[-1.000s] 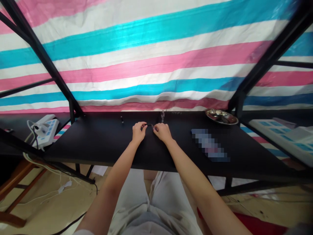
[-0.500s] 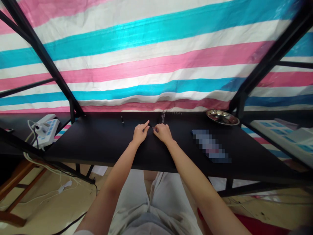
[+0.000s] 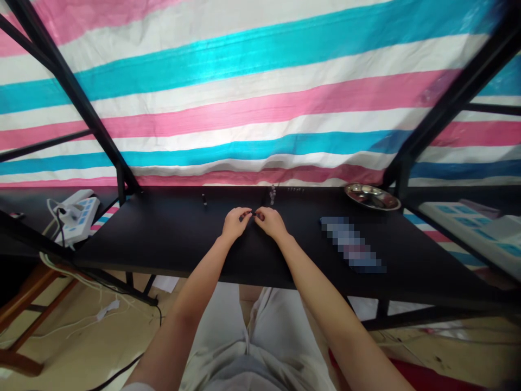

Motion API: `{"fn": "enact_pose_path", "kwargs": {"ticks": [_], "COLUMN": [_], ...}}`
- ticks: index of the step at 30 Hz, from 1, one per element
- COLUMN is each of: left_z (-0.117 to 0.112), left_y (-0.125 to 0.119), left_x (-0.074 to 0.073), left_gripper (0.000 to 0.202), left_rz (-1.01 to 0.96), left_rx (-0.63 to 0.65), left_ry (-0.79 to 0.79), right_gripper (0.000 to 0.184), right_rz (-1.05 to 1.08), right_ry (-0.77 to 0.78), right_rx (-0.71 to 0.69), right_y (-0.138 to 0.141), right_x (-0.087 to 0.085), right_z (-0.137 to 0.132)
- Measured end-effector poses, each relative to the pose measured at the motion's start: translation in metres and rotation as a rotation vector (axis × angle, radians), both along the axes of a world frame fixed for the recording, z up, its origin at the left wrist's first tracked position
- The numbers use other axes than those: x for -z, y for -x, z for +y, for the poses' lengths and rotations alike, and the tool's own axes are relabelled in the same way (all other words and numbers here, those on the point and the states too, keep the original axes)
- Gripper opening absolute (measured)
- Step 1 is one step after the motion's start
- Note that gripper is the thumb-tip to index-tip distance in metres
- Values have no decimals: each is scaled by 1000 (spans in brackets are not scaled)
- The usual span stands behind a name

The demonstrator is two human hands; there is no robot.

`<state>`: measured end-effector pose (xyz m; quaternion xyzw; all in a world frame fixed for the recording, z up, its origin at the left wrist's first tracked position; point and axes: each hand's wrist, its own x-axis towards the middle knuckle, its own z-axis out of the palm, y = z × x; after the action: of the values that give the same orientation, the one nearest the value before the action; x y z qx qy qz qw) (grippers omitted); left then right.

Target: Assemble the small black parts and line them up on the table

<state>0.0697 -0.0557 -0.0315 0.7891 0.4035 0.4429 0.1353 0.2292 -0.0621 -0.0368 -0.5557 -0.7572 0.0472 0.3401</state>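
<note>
Above the middle of the black tabletop point(image 3: 171, 233), my left hand point(image 3: 235, 224) and my right hand point(image 3: 271, 221) are almost fingertip to fingertip. A small dark piece point(image 3: 254, 214) shows between them, too tiny to name. Thumb and fingers of each hand are pinched together at it. Just behind my right hand lies a short cluster of small clear, shiny pieces point(image 3: 272, 194). Several tiny pale bits point(image 3: 295, 190) sit in a row to the right of that. Left of my hands is a short black stick-like piece point(image 3: 204, 200) with a light end.
A round metal plate point(image 3: 372, 196) stands at the back right. In front of it lies a blue, pixelated flat item point(image 3: 352, 244). White power strips point(image 3: 81, 217) with cables are at the left. Black frame posts point(image 3: 85, 119) and a striped sheet point(image 3: 260, 98) bound the desk.
My left index finger, stretched out before, has bent down towards the thumb. My left fingertips have come closer to the right ones at the small dark piece.
</note>
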Motion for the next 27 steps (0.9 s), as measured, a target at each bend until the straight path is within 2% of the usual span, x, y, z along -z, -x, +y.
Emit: {"fn": "enact_pose_path", "kwargs": {"ticks": [6,10,13,17,19,21,24,27], "left_z": [-1,2,10,37,54,71,89,94], "left_y": [-1,3,8,23,35,48,66,79], "left_x": [-1,-9,-31,-80,-104,-120,-129,-126], "left_gripper": [13,10,9,9,9,10,10,10], "left_rz": [-79,42,296,632,743,829,915,935], "left_rx": [-53,-65,-45,-7,-84,-184,-304,-367], "left_ry": [37,2,-9,-25,13,76,193,278], "right_gripper": [10,10,11,13,13,13,13,14], "right_rz": [48,48,44,62,60,56,55,52], "right_ry": [3,32,63,98,105,106,114,127], "right_rx": [-23,-28,-41,-71,-70,-70,-65,-67], "right_y": [0,1,2,3,3,3,2,2], "right_x": [3,3,2,0,0,1,2,2], "right_z": [1,0,-1,-2,-2,-1,0,1]}}
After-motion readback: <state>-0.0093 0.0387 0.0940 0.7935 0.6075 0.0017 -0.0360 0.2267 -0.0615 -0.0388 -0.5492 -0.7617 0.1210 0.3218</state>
